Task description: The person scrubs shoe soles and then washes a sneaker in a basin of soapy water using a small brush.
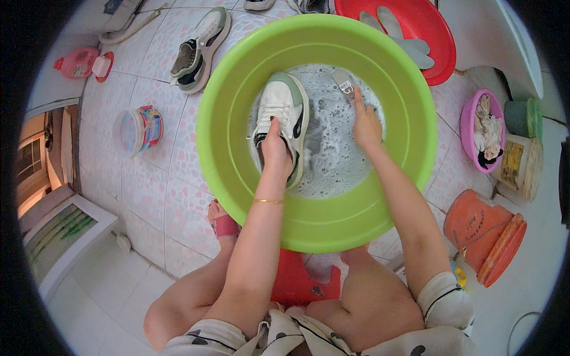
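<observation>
My left hand (276,151) grips a white sneaker (278,104) with a green toe and black trim by its opening, thumb on the tongue and the other fingers hidden in the shoe. The toe points away from me. My right hand (367,123) holds a small greyish brush (344,83) with a pale label on it, index finger stretched along it; its bristles are hidden. Both are over foamy grey water (332,160) in a large lime-green basin (320,228). The brush is apart from the shoe, to its right.
A matching sneaker (202,50) lies on the tiles at the far left, above a small tub (141,130). A red basin (436,35) with pale insoles (409,50) stands far right. Rightward are a purple basin (468,121) of cloths and an orange bucket (478,222).
</observation>
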